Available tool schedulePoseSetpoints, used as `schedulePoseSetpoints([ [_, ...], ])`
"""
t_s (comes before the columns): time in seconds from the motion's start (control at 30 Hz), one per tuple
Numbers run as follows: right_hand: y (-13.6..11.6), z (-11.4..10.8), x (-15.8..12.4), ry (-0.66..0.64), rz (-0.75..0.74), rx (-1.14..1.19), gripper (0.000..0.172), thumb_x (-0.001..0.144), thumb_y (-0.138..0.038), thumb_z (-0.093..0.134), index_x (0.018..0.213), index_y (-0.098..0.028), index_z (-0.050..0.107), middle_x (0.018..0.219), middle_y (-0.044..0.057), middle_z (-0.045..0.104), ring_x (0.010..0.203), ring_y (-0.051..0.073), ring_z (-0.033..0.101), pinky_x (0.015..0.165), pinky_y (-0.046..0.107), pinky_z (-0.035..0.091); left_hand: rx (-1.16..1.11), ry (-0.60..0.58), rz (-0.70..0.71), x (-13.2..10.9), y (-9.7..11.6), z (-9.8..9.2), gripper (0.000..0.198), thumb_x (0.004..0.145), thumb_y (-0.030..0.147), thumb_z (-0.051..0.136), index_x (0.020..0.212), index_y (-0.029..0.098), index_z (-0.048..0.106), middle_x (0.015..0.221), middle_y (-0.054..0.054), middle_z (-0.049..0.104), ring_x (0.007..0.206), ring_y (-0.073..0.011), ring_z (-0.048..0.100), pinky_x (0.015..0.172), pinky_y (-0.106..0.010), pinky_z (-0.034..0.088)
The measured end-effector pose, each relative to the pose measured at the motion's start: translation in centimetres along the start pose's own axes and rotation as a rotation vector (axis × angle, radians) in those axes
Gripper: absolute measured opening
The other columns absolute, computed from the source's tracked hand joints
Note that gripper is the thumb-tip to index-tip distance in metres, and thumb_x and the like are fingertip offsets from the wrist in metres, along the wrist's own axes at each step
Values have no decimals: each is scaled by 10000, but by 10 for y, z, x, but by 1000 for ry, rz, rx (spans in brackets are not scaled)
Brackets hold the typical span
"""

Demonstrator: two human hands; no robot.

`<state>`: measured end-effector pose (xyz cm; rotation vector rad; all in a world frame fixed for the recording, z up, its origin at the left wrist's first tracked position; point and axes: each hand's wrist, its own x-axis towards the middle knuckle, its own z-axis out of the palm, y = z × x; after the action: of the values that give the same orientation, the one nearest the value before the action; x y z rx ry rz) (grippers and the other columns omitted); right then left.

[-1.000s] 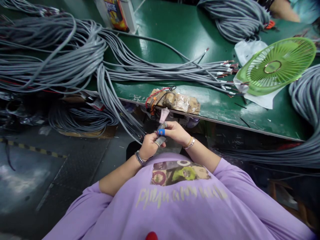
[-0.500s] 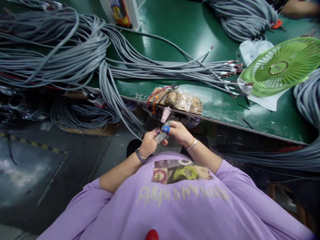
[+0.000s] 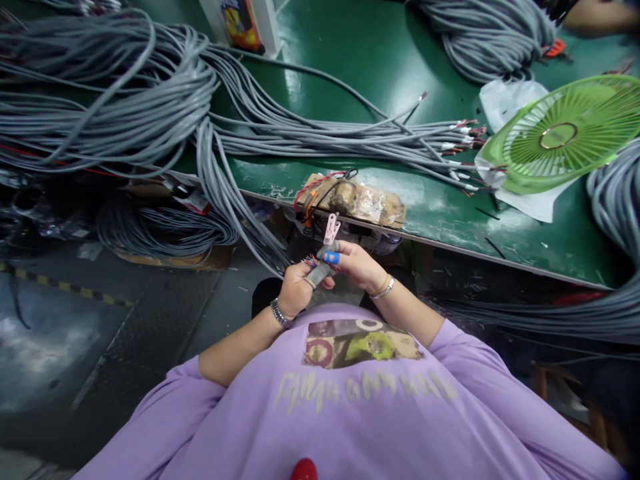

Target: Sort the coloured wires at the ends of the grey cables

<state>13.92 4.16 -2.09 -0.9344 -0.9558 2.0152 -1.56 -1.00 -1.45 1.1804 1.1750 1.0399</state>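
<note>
My left hand (image 3: 296, 288) is closed around the end of a grey cable, and thin coloured wires (image 3: 311, 261) fan out above its thumb. A grey cover wraps that thumb. Against it, the fingers of my right hand (image 3: 361, 265) are pinched together, with blue tape round one digit and grey covers at the tips. A pale pink clothespin (image 3: 331, 230) points up from the right fingertips, its lower end among them. Exactly where the right fingers meet the wires is hidden.
A cardboard-and-tape block (image 3: 367, 201) with red and black leads sits on the edge of the green table (image 3: 345, 80). Grey cable bundles (image 3: 125, 107) cover the left side. A green fan (image 3: 560, 137) lies at right. Another person's arm (image 3: 603, 17) shows at top right.
The pink clothespin has turned, so its two prongs now show, pointing upward. My two hands stay together in nearly the same place, with small finger shifts.
</note>
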Motion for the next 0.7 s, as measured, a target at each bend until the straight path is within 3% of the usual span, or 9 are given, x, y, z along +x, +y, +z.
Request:
schedulePoseSetpoints([
  [0.1, -1, 3, 0, 26, -48, -55, 360, 580, -391, 866, 724, -147, 643, 616, -20, 610, 522, 71, 487, 518, 213, 364, 15, 6, 10, 0, -2, -1, 411, 789, 529, 680, 620, 155, 712, 615, -68, 719, 534, -154, 645, 568, -271, 534],
  [0.23, 2, 4, 0, 76, -89, -50, 300, 580, -345, 845, 663, -154, 630, 593, -24, 584, 516, 68, 450, 510, 213, 335, 14, 105, 54, -2, -7, -3, 388, 843, 482, 635, 657, 154, 725, 645, -67, 725, 568, -146, 644, 579, -261, 519],
  [0.37, 5, 0, 3, 143, -42, 75, 261, 615, -288, 789, 618, -161, 561, 520, -58, 473, 485, 58, 382, 492, 209, 309, -31, 177, 52, -4, -10, -3, 354, 834, 475, 644, 714, 154, 734, 643, -62, 722, 571, -156, 654, 582, -271, 526],
  [0.47, 0, -3, 8, 244, -15, 217, 316, 657, -396, 776, 693, -172, 555, 573, -57, 492, 496, 58, 378, 487, 201, 321, -111, 227, 78, -4, -9, 1, 352, 812, 497, 658, 745, 159, 732, 615, -51, 708, 540, -157, 649, 550, -270, 523],
  [0.53, -6, -3, 11, 218, 33, 245, 398, 710, -539, 723, 764, -171, 584, 644, -29, 552, 516, 66, 412, 490, 205, 343, -130, 240, 116, -3, -5, 3, 344, 816, 491, 655, 737, 164, 728, 617, -47, 705, 527, -154, 643, 529, -266, 515],
  [0.6, -12, -1, 12, 114, 46, 209, 482, 735, -636, 671, 826, -166, 611, 689, -10, 579, 534, 75, 436, 490, 212, 349, -75, 249, 167, -3, 1, 2, 312, 834, 458, 642, 741, 174, 732, 641, -47, 713, 536, -152, 645, 540, -270, 518],
  [0.7, -14, 4, 13, 78, -112, 74, 504, 699, -645, 716, 796, -162, 607, 635, -28, 544, 502, 61, 385, 466, 208, 286, 167, 280, 315, -2, 10, -3, 220, 823, 383, 658, 753, 193, 742, 718, -60, 739, 643, -177, 683, 645, -297, 542],
])
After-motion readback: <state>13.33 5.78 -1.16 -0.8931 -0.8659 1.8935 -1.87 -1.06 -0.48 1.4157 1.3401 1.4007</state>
